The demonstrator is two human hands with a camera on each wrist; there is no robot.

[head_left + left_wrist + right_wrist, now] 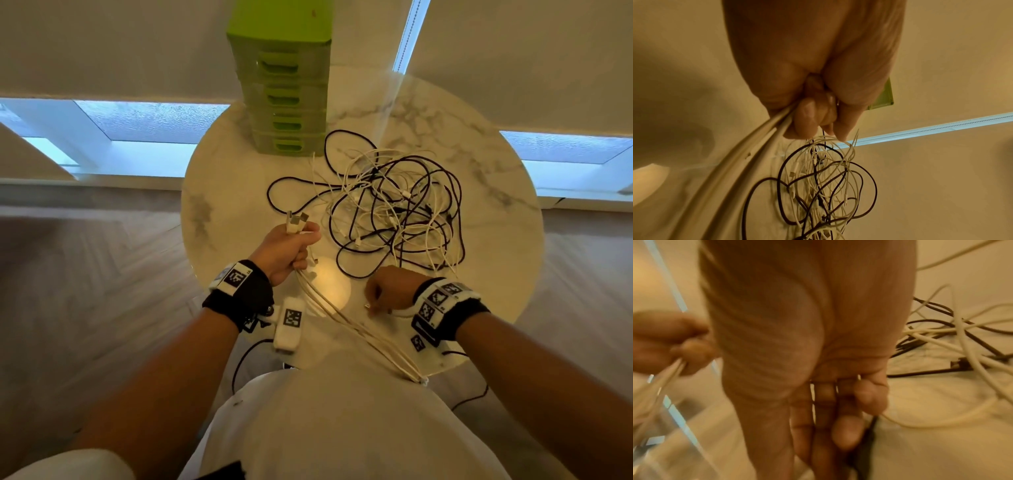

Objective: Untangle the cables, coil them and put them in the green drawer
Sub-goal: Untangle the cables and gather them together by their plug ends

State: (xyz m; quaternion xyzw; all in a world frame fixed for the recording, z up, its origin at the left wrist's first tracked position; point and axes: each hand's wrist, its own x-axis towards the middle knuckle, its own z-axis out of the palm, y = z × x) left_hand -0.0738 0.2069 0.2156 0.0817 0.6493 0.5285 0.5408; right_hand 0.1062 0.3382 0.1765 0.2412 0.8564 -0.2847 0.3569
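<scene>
My left hand (286, 248) is curled tight around a bunch of white cables (346, 317), with their plugs (295, 219) sticking up out of my fist. Those cables run down toward 5 o'clock and hang over the edge of the counter (219, 205) by my lap. My right hand (388, 291) is low at 5 o'clock on the counter, fingers curled down as if picking at a small plug end, but I cannot tell if they really pinch it. The big messy pile of cables (394, 205), black and white, sits in the middle, toward 1 o'clock from my hands. The green drawers (287, 102) stand at 12 o'clock, all shut. I think I have pulled a few white cables free. Nothing is coiled or put away yet, so most of the job is left.
</scene>
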